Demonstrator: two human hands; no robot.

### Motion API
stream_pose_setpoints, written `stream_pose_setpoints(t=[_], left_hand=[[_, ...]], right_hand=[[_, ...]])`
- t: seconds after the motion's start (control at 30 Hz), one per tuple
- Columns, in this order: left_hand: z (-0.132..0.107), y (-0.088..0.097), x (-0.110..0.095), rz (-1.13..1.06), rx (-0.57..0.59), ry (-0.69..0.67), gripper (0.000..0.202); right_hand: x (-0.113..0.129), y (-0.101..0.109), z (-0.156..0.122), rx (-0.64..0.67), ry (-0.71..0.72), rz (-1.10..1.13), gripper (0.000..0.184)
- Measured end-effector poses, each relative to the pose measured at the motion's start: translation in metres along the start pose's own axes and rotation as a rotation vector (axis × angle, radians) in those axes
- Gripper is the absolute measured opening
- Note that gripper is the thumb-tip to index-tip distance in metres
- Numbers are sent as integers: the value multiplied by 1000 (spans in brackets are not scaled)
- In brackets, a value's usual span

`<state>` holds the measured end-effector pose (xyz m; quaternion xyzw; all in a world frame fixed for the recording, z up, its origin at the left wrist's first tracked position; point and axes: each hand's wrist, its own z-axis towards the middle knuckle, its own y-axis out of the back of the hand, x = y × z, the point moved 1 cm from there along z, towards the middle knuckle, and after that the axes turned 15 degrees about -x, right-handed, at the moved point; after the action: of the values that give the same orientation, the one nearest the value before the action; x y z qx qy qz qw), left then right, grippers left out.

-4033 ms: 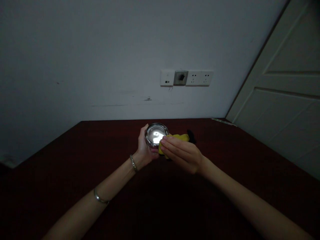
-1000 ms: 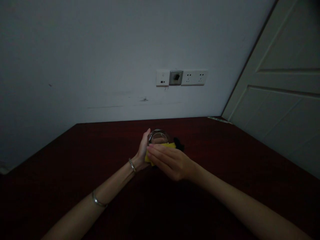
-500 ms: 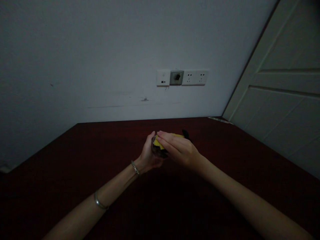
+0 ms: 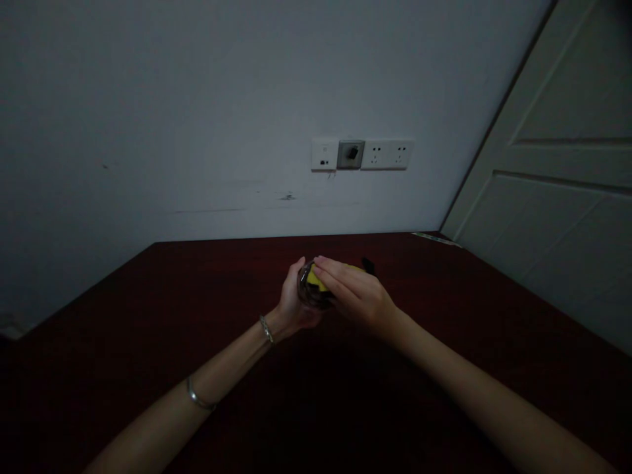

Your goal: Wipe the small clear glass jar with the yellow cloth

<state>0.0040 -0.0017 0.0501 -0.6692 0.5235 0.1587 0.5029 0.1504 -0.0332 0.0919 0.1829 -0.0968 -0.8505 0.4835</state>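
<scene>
The round, shiny dish (image 4: 305, 294) is in the left hand (image 4: 295, 304), which curls part way around its left side, thumb up. I can't tell if the dish touches the dark red table (image 4: 222, 276) under it. On its top right is a yellow cloth (image 4: 315, 279), with a black end (image 4: 368, 265) poking out past the dish. The right hand (image 4: 363, 294) has its fingers close together over the cloth — its thumb is hidden. A snug left hold and a soft, flat press of cloth would likely work best. The dish looks smooth, dark and glassy — most of its top is covered. Behind it is the pale wall (image 4: 197, 99); a door (image 4: 553, 164) is far to its right.
</scene>
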Motion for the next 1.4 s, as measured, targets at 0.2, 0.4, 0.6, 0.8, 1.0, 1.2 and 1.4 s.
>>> stream_pose_setpoints(t=[0.2, 0.4, 0.6, 0.8, 1.0, 1.2, 1.4], left_hand=[[-1, -6, -9, -175, -36, -101, 55], [-4, -8, -19, -129, -37, -129, 61], [-9, 3, -31, -37, -18, -229, 68], [-18, 6, -45, 50, -51, -336, 82], [-20, 0, -41, 81, -8, -337, 83], [-20, -1, -35, 95, -58, -357, 71], [-18, 2, -36, 134, -27, -452, 59]], right_hand=[[22, -6, -2, 19, 56, -2, 32], [33, -5, 3, 98, 169, 44, 30], [-6, 7, -4, 6, 28, 11, 38], [-41, -6, -45, 138, -156, -35, 40], [-24, -40, -68, 320, -156, 57, 31], [-2, -52, -67, 455, -303, 138, 24], [-2, -41, -53, 391, -641, 218, 36]])
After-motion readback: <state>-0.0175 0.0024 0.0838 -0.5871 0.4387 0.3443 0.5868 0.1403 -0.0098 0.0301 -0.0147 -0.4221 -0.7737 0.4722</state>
